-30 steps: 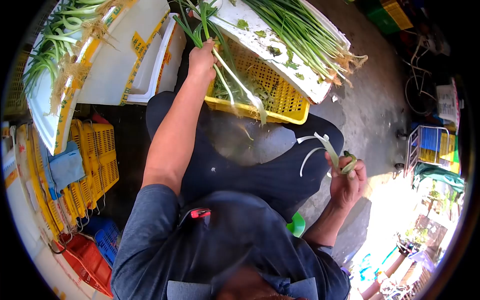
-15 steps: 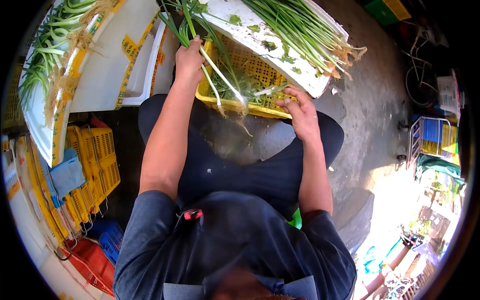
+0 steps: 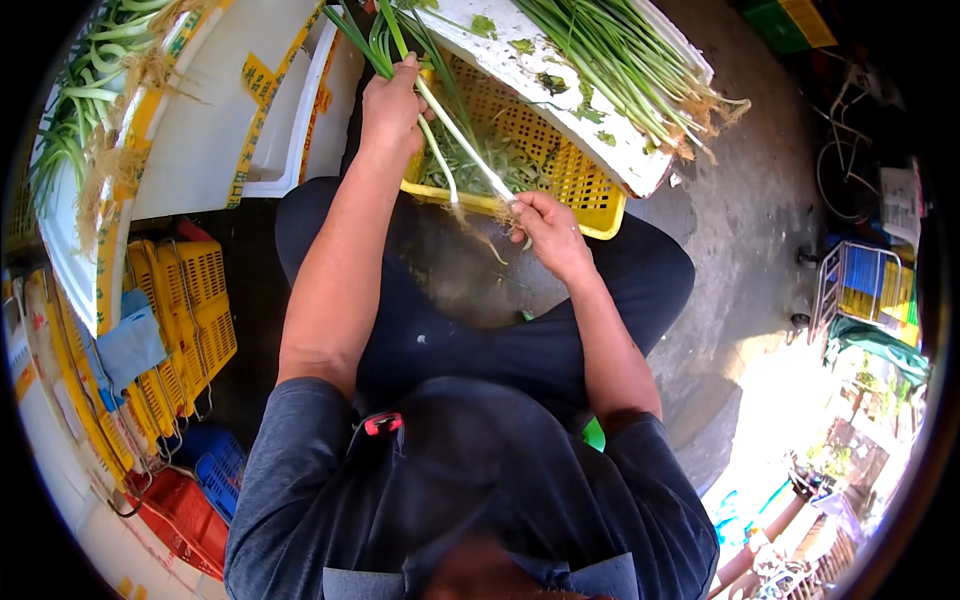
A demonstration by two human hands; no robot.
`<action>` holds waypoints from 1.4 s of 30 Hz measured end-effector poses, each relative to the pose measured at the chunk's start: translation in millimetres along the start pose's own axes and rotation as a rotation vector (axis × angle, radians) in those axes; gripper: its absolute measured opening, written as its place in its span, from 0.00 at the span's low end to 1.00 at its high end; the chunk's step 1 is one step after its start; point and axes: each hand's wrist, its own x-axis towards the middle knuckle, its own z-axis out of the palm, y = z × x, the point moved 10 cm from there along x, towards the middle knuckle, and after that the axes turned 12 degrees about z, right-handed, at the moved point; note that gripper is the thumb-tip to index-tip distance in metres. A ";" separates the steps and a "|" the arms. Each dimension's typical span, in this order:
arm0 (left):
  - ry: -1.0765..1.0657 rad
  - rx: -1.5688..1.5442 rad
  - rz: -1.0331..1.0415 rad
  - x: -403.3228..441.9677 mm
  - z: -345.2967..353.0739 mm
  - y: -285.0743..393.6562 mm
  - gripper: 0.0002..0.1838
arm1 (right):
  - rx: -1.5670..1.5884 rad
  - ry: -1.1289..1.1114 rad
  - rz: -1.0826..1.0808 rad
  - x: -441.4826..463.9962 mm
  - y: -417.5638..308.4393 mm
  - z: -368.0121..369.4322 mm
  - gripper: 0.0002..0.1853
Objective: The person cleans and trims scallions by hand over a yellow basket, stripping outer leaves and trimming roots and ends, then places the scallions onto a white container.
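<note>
My left hand [image 3: 391, 112] is closed around the green stalks of a couple of scallions [image 3: 463, 135], whose white ends slant down to the right. At the thicker scallion's root end, the fingers of my right hand [image 3: 550, 232] are pinched on the white base. A thinner scallion [image 3: 441, 165] hangs beside it with its roots loose. Behind them sits a yellow plastic basket [image 3: 603, 200] with peeled green scraps [image 3: 470, 172] in it. More scallions [image 3: 610, 75], roots to the right, lie on a white foam board [image 3: 560, 105] beyond the basket.
At the left, a foam box [image 3: 205, 150] with yellow tape stands near scallions with curled stalks [image 3: 85, 120]. Yellow crates [image 3: 190, 310] and a red crate [image 3: 180, 515] are below it. A metal cart [image 3: 865, 275] and a bicycle [image 3: 840, 165] stand at the right.
My right hand has moved left from over the basket's edge to the scallion's root end and closed on it. My left hand still holds the stalks, slightly higher.
</note>
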 end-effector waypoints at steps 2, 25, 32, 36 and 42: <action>0.009 0.002 0.000 0.2 -2.2 1.6 0.11 | 0.092 0.031 -0.034 6.4 16.0 -2.5 0.10; -0.060 -0.055 -0.052 0.5 1.7 10.8 0.12 | -0.128 0.534 -0.252 -55.5 6.9 -83.2 0.14; -0.020 -0.090 0.009 -0.4 -14.0 45.0 0.08 | -1.041 0.387 -0.168 48.0 -22.5 -52.8 0.27; 0.033 -0.092 0.049 -1.0 -13.4 59.6 0.10 | -1.053 0.193 -0.173 101.8 -38.6 -6.1 0.23; 0.087 -0.015 0.083 -0.5 -13.2 69.4 0.05 | -0.631 0.289 -0.166 214.9 -52.7 21.9 0.28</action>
